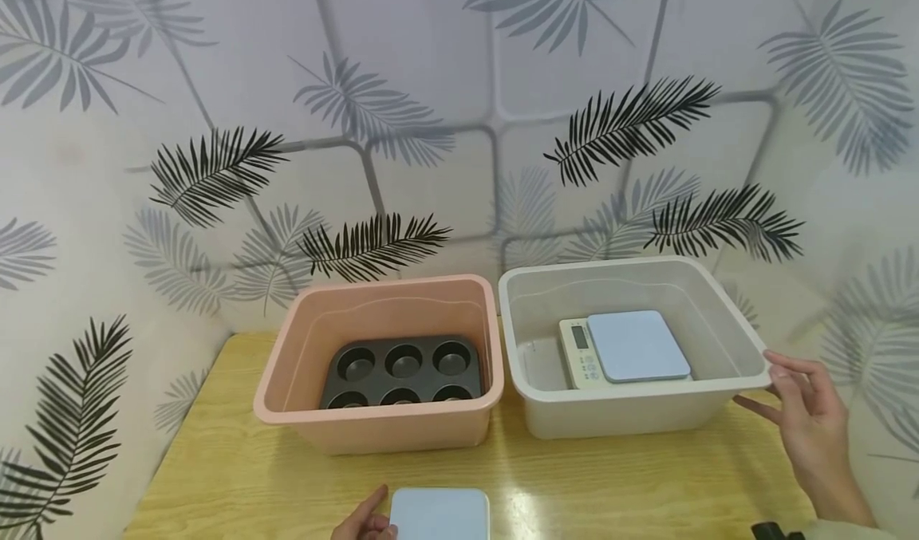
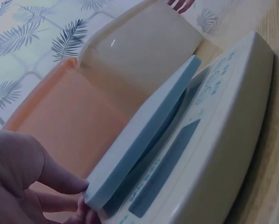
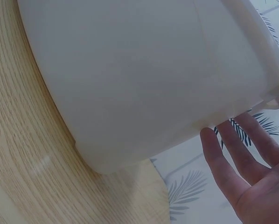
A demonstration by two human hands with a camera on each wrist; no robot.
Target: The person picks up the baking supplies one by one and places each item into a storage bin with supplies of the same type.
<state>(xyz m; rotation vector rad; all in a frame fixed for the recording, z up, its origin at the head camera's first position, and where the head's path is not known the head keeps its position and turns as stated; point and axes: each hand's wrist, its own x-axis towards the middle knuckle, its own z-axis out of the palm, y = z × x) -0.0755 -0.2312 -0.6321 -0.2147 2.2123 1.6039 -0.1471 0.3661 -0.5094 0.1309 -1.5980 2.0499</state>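
Note:
At the front edge of the head view lies a kitchen scale with a pale blue weighing plate point(image 1: 439, 516); its display and buttons show in the left wrist view. My left hand point(image 2: 25, 179) pinches a corner of that scale point(image 2: 223, 135), thumb against the plate's edge and fingers curled below. On the right, my right hand point(image 1: 814, 420) grips the rim corner of a greyish-white plastic bin point(image 1: 617, 412). Several of its fingers point(image 3: 219, 161) lie along the bin's side wall. Inside that bin rests another kitchen scale point(image 1: 639, 347), also with a pale blue plate.
To the left of the white bin stands a pink plastic bin point(image 1: 388, 430) holding a dark muffin tin point(image 1: 380, 360). Both bins stand on a wood-grain table point(image 1: 215, 476), close to a leaf-patterned backdrop point(image 1: 445, 189).

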